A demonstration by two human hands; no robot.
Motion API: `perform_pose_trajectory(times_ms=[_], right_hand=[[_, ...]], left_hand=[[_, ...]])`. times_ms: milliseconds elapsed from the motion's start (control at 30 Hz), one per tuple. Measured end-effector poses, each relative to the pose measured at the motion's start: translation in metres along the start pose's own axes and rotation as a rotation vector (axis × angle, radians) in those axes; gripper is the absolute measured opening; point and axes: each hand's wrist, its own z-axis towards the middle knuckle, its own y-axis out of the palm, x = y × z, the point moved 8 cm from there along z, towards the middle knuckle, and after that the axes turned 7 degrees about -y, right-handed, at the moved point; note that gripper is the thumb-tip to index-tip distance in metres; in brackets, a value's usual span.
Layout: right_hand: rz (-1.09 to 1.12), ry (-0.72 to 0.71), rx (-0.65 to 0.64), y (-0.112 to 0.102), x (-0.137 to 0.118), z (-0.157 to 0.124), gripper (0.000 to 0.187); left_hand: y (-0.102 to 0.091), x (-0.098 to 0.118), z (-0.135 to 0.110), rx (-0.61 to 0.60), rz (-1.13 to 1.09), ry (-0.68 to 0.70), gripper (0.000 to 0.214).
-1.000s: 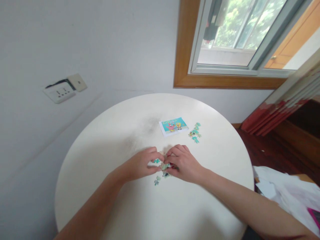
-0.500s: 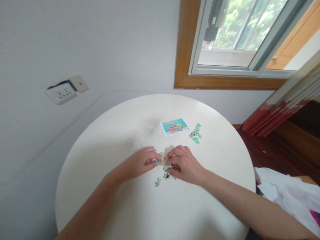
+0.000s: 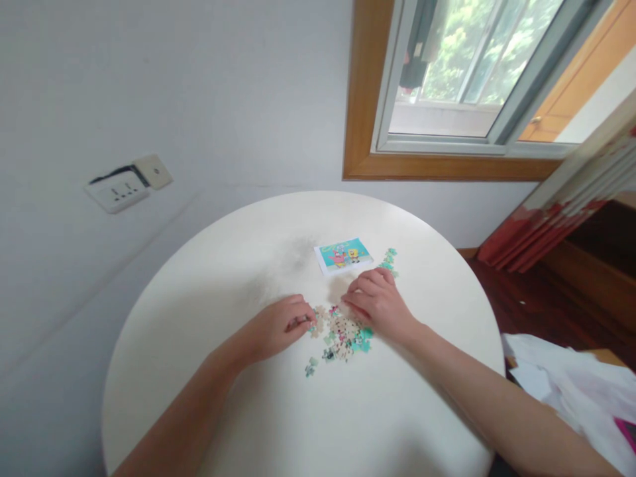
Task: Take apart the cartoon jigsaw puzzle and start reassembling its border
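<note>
Right hand [image 3: 378, 303] has shifted farther off, leaving the puzzle pile [image 3: 344, 336] more exposed; left hand [image 3: 282, 325] stays at its left edge. Both curled; whether gripping pieces, cannot tell.

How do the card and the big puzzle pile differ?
Form: the card is one rectangle; the pile is many small, irregular shapes.
Look: the card shows a whole cartoon picture; the pile is a jumble of tan, teal and pink.
Place: the card lies farther from the person than the pile.
Shared: both lie on the white table.
</note>
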Motion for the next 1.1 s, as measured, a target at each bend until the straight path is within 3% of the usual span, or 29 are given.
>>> perform_pose_trajectory(times_ms=[100,200,333,467,700,833,1100], right_hand=[[-0.229,0.179,0.041,-0.018,0.054,-0.009,0.016],[-0.366,0.325,-0.024,-0.023,0.095,-0.019,0.016],[-0.421,0.396,-0.187,-0.01,0.109,-0.026,0.02],[-0.393,0.391,-0.255,-0.003,0.101,-0.03,0.023],[-0.171,0.449,-0.11,-0.017,0.091,-0.032,0.022],[0.073,0.311,-0.073,-0.008,0.06,-0.018,0.023],[0.411,-0.01,-0.218,0.02,-0.015,-0.002,0.019]], left_hand=[[0.0,-0.001,0.0,0.002,-0.014,-0.012,0.019],[0.001,-0.002,0.001,0.004,-0.013,-0.021,0.019],[0.002,-0.003,0.0,0.006,-0.009,-0.007,0.02],[0.001,-0.001,0.0,0.013,0.0,0.004,0.022],[-0.001,0.003,-0.002,-0.001,-0.033,0.004,0.019],[-0.001,0.006,-0.003,-0.029,-0.057,0.014,0.014],[0.008,0.012,-0.005,-0.069,0.012,0.06,0.017]])
